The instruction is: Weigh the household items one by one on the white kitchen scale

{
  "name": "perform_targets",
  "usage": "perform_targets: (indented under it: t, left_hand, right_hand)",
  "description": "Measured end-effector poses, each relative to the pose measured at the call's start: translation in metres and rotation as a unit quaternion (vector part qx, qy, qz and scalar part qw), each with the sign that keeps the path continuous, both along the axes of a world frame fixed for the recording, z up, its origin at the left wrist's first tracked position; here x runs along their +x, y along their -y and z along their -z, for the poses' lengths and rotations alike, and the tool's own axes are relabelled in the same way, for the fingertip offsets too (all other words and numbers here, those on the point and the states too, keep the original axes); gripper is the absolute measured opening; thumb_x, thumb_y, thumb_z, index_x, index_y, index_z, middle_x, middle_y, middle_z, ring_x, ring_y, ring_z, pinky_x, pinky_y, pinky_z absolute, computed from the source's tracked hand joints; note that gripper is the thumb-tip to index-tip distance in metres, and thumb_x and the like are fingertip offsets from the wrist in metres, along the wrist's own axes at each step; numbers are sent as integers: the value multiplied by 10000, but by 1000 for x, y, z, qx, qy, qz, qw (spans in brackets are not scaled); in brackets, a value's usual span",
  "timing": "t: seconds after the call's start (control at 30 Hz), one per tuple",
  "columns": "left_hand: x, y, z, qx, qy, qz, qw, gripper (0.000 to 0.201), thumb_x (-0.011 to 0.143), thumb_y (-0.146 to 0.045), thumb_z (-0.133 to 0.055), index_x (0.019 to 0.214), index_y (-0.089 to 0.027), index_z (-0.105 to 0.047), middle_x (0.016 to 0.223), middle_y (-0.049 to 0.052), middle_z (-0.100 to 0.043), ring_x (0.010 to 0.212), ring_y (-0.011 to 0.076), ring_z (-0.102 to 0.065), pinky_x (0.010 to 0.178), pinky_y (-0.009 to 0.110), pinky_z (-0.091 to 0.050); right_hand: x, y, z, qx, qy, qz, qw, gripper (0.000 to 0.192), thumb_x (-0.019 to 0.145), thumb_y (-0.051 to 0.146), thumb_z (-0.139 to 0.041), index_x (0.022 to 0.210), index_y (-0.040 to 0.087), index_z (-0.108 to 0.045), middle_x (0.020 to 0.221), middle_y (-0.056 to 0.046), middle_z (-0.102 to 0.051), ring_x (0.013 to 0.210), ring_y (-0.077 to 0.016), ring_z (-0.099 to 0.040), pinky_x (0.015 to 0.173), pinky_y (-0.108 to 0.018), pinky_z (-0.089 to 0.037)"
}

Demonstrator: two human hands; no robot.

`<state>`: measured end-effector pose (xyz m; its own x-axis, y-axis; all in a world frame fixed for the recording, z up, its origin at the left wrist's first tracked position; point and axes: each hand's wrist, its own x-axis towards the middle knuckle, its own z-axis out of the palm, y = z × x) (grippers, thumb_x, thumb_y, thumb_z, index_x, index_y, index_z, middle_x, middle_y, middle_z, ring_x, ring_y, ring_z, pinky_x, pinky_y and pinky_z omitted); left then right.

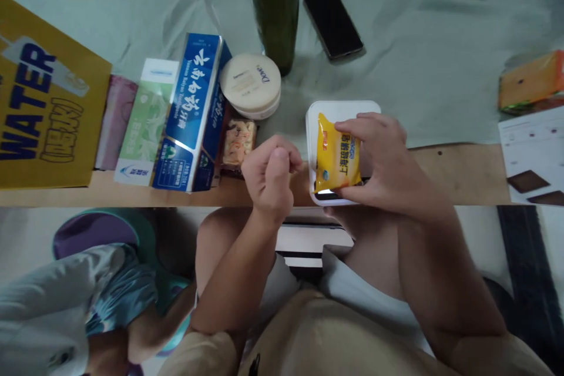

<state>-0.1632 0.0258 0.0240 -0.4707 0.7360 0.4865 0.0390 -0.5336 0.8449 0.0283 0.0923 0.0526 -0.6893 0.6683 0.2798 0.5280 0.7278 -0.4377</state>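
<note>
My right hand grips a yellow packet of soap between thumb and fingers, its printed face turned up. The packet is over a white plastic box with rounded corners at the table's front edge; whether it touches the box I cannot tell. To the left of the box, my left hand is curled into a fist with the thumb on top, and nothing shows in it. A small clear-wrapped snack-like pack lies just beyond that fist. Behind it is a round cream Dove tub.
Leftward stand a blue toothpaste box, a green-white box, a pink pack and a yellow carton. A dark green bottle and phone are farther back. Another person's arm is at lower left.
</note>
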Motion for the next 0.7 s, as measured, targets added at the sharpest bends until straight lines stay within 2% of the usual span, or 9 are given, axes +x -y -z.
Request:
perform_targets:
  t: [0.1,0.2,0.3,0.37,0.5,0.57,0.7]
  left_hand:
    - [8,-7,6,-1,-26,13,1000,482,1098,-368,-531,656,-184,-588,563,-12,-555,513,92,-487,485,264,-341]
    - [10,-9,8,-13,-42,25,999,476,1097,-368,-529,663,-187,-600,574,-9,-561,523,95,-486,493,275,-345]
    - [8,-9,9,-23,-41,24,999,467,1097,-381,-526,679,-199,-628,579,-9,-571,517,105,-489,482,283,-342]
    - [6,-9,9,-29,-42,22,998,465,1089,-398,-541,676,-204,-632,573,-10,-567,509,110,-491,474,285,-336]
    - [4,-9,8,-45,-47,14,998,467,1075,-404,-567,654,-204,-592,558,-14,-524,502,106,-456,473,284,-305]
    - [4,-10,7,-49,-52,12,997,473,1078,-417,-556,655,-206,-587,555,-13,-516,502,105,-453,473,284,-304]
    - [6,-12,7,-57,-75,19,995,459,1067,-424,-589,665,-204,-600,562,-10,-534,501,98,-474,473,289,-309]
  right_hand:
    - [6,-15,10,-16,3,-2,1000,767,736,424,-776,1458,335,-532,1414,-76,-688,1391,-414,-597,1149,-656,-471]
    - [9,-23,13,-50,9,-4,999,800,736,432,-796,1484,337,-526,1447,-86,-662,1447,-420,-560,1199,-688,-442]
    - [18,-27,13,-92,-11,-28,995,857,802,542,-795,1569,354,-465,1624,-101,-528,1591,-415,-434,1303,-703,-357]
    - [25,-29,15,-107,-83,-41,990,840,873,645,-727,1605,366,-423,1685,-100,-448,1623,-380,-399,1339,-663,-345]
    - [33,-32,29,-45,-239,24,970,576,989,672,-535,1500,408,-518,1450,-53,-610,1428,-313,-577,1256,-590,-465]
    - [33,-31,35,-26,-247,54,967,496,1002,630,-519,1446,411,-553,1365,-44,-650,1341,-306,-626,1193,-578,-513]
    - [30,-26,34,-36,-241,86,966,473,1008,650,-472,1407,413,-558,1327,-49,-660,1288,-312,-654,1113,-568,-559]
